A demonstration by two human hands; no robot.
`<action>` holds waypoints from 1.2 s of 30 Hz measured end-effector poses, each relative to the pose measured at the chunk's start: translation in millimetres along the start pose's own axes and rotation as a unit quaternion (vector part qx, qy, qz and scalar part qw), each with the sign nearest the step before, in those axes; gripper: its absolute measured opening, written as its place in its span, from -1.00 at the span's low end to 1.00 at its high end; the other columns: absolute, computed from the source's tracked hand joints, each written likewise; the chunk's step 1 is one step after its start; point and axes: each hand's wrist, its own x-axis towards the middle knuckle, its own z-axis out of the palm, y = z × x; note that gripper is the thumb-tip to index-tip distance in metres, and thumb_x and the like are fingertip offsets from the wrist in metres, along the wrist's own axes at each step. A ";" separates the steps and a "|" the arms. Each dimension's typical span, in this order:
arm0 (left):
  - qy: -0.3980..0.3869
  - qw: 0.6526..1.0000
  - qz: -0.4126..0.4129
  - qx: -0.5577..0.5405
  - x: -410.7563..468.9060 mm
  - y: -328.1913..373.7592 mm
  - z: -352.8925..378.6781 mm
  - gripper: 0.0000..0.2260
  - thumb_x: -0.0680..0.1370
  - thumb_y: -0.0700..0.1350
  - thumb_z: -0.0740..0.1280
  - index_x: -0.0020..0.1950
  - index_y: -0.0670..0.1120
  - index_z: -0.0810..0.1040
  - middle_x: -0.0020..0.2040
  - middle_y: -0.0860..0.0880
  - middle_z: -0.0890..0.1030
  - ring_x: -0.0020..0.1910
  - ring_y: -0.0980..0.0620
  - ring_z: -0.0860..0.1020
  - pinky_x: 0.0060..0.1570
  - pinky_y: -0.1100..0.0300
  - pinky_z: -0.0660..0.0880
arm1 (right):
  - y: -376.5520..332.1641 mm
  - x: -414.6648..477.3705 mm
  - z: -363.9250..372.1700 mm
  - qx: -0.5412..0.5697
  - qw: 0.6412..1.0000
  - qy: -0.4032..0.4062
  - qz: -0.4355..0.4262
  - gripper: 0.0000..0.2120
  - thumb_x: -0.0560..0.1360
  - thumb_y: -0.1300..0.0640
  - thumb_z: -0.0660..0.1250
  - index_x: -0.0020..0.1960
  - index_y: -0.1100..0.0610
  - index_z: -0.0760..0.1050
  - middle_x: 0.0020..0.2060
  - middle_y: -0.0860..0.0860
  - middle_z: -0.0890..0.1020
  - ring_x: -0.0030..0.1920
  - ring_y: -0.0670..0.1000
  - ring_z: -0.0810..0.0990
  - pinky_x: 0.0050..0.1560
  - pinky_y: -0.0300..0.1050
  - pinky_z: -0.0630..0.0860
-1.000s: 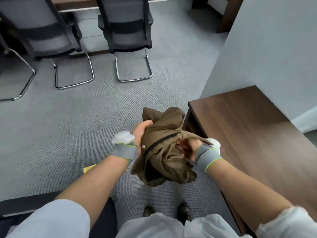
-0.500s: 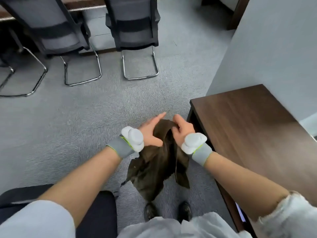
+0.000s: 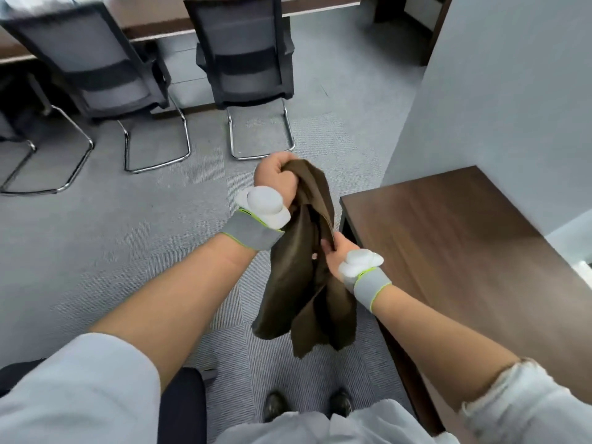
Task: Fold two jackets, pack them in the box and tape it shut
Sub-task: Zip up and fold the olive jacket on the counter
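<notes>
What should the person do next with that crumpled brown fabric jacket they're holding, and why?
Probably carry the brown fabric jacket rightward and lay it flat on the dark wooden table. The left hand grips its top, the right hand pinches it lower, so it hangs bunched over the grey carpet, where folding is hard.

— What sort of place is this?
— An office. A mesh-backed chair [image 3: 96,59] and a second chair [image 3: 246,49], both on chrome sled legs, stand at a long desk [image 3: 153,24].
— And the floor?
— It has gray carpet tiles [image 3: 96,251], ribbed and laid in squares.
— Does anything else point that way?
— A dark wooden table [image 3: 464,251] stands beside a plain, pale gray wall [image 3: 512,91]. Nothing homely shows, only work furniture.
</notes>
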 end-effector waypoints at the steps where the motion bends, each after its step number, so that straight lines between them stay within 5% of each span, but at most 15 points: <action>1: 0.009 1.000 0.001 0.016 4.8 2.6 0.8 -0.75 0.47 -0.44 0.14 -0.08 -0.23 0.57 -0.41 0.07 0.45 -0.46 0.27 0.42 -0.45 0.40 0.37 | -1.3 1.9 -7.5 0.050 0.998 0.018 0.022 -0.70 0.64 0.04 0.07 0.25 0.18 0.38 0.16 0.20 0.57 0.09 0.27 0.58 0.17 0.03 0.46; 4: 0.007 0.994 0.023 0.107 23.8 -4.9 0.9 -0.85 0.54 -0.26 0.26 -0.01 -0.28 0.59 -0.38 0.05 0.42 -0.34 0.11 0.40 -0.46 0.51 0.28 | -7.7 18.0 -29.9 0.307 0.948 0.042 0.072 -0.81 0.63 0.12 0.09 0.18 0.15 0.38 0.18 0.20 0.53 -0.29 0.24 0.63 -0.22 0.19 0.62; 6: 0.015 0.989 0.016 0.147 36.6 -9.7 -3.6 -0.82 0.54 -0.15 0.30 -0.16 -0.24 0.57 -0.40 0.01 0.35 -0.33 0.04 0.32 -0.49 0.42 0.25 | -23.9 25.6 -39.7 0.416 0.905 0.065 0.059 -0.81 0.62 0.17 0.13 0.19 0.17 0.40 0.16 0.20 0.50 -0.24 0.24 0.61 -0.30 0.19 0.60; 8: 0.025 0.987 0.005 0.161 54.6 -7.2 -5.5 -0.68 0.56 -0.12 0.27 -0.38 -0.12 0.33 -0.40 -0.06 0.26 -0.30 -0.04 0.22 -0.46 0.22 0.16 | -46.9 33.3 -52.2 0.465 0.880 0.091 0.015 -0.88 0.58 0.21 0.19 0.06 0.15 0.48 0.00 0.16 0.56 0.02 0.27 0.59 -0.07 0.27 0.58; 10: 0.022 0.987 0.002 0.160 80.4 6.9 2.0 -0.63 0.57 -0.10 0.22 -0.41 -0.06 0.19 -0.32 -0.12 0.30 -0.22 -0.03 0.24 -0.32 0.16 0.14 | -75.3 40.2 -71.6 0.521 0.847 0.108 -0.015 -0.87 0.57 0.25 0.20 -0.09 0.10 0.47 -0.14 0.09 0.56 0.02 0.23 0.58 0.00 0.28 0.56; 15: -0.035 0.997 0.036 0.064 123.3 54.6 46.0 -0.83 0.54 -0.07 0.22 -0.22 -0.10 0.43 -0.07 -0.21 0.54 -0.03 -0.11 0.47 -0.01 0.13 0.34 | -109.3 50.2 -121.7 0.657 0.737 0.156 -0.035 -0.80 0.62 0.28 0.11 -0.12 0.11 0.43 -0.18 0.08 0.55 -0.20 0.05 0.57 -0.20 0.13 0.63; 19: -0.149 0.986 0.073 -0.002 119.5 99.2 114.4 -0.70 0.56 -0.19 0.22 -0.33 -0.01 0.24 -0.20 -0.07 0.42 -0.12 -0.04 0.36 -0.23 0.23 0.22 | -94.8 32.2 -171.8 0.728 0.627 0.278 -0.015 -0.89 0.62 0.29 0.11 0.03 0.21 0.41 -0.19 0.13 0.53 -0.26 0.07 0.55 -0.54 -0.12 0.57; 22: -0.217 0.961 0.148 -0.090 77.1 140.0 172.1 -0.94 0.54 -0.24 0.26 -0.11 -0.18 0.50 -0.07 -0.21 0.52 -0.07 -0.09 0.44 -0.21 0.27 0.24 | -58.8 -5.1 -210.5 0.741 0.530 0.410 -0.038 -0.90 0.61 0.31 0.10 0.01 0.24 0.39 -0.20 0.13 0.50 -0.28 0.07 0.53 -0.58 -0.15 0.54; 26: -0.414 0.870 0.224 -0.149 -19.8 184.5 231.2 -0.83 0.48 -0.29 0.32 0.05 -0.28 0.55 -0.22 0.00 0.50 -0.17 0.02 0.43 -0.27 0.44 0.29 | 20.0 -86.2 -242.3 0.694 0.436 0.572 -0.034 -0.86 0.61 0.22 0.14 0.17 0.14 0.30 -0.15 0.07 0.48 -0.22 0.02 0.54 -0.40 -0.21 0.59; 31: -0.638 0.733 0.235 -0.035 -108.6 156.7 281.2 -0.72 0.46 -0.17 0.38 0.17 -0.11 0.55 -0.13 -0.02 0.56 -0.03 -0.04 0.56 -0.14 0.35 0.38 | 120.3 -175.6 -232.9 0.657 0.330 0.678 0.011 -0.87 0.63 0.20 0.10 -0.09 0.12 0.35 -0.11 0.09 0.51 -0.18 0.03 0.58 -0.29 -0.19 0.60; 33: -0.720 0.653 0.231 0.041 -130.5 127.5 294.2 -0.63 0.49 -0.11 0.38 0.29 -0.10 0.47 -0.01 -0.07 0.57 0.12 -0.05 0.54 -0.03 0.33 0.36 | 166.0 -199.5 -216.6 0.644 0.341 0.679 0.089 -0.85 0.64 0.16 0.06 -0.09 0.10 0.34 -0.06 0.09 0.52 -0.13 0.04 0.58 -0.21 -0.08 0.59; 36: -0.773 0.544 0.237 0.223 -152.7 69.1 322.2 -0.52 0.52 -0.08 0.35 0.40 -0.17 0.35 0.24 -0.11 0.51 0.28 -0.08 0.46 0.16 0.26 0.35 | 231.4 -211.7 -173.7 0.624 0.416 0.572 0.332 -0.83 0.65 0.12 0.04 0.05 0.09 0.39 0.10 0.05 0.47 0.11 0.05 0.50 0.16 0.10 0.44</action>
